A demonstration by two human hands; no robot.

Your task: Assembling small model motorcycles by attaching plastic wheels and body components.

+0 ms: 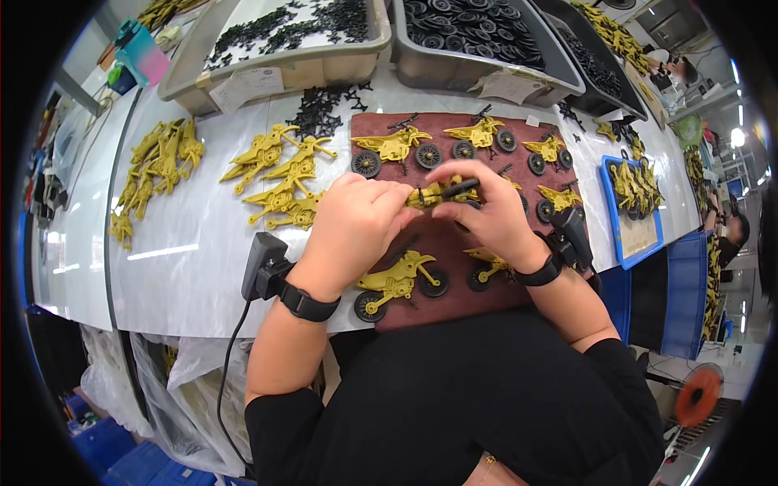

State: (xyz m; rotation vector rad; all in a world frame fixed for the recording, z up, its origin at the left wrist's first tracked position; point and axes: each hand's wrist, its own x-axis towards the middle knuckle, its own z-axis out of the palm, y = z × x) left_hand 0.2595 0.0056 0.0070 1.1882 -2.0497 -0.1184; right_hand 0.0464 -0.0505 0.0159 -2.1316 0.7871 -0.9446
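Both hands meet over a dark red mat [454,296], closed on one yellow toy motorcycle [425,197] with a black wheel at its right end. My left hand [361,223] grips its left part; the fingers hide most of it. My right hand [486,202] pinches around the wheel end. Near my left wrist, a yellow toy motorcycle [399,279] lies on the mat beside black wheels [370,307]. Behind my hands, more yellow bodies [393,144] lie with wheels and small black parts. Another body [489,261] is partly covered by my right forearm.
Yellow bodies [279,174] are piled left of the mat, with another heap [162,162] further left. Behind stand grey bins of small black parts [271,61] and black wheels [397,61]. At the right, a blue tray [620,243] holds several yellow motorcycles. A cable hangs from my left wrist device.
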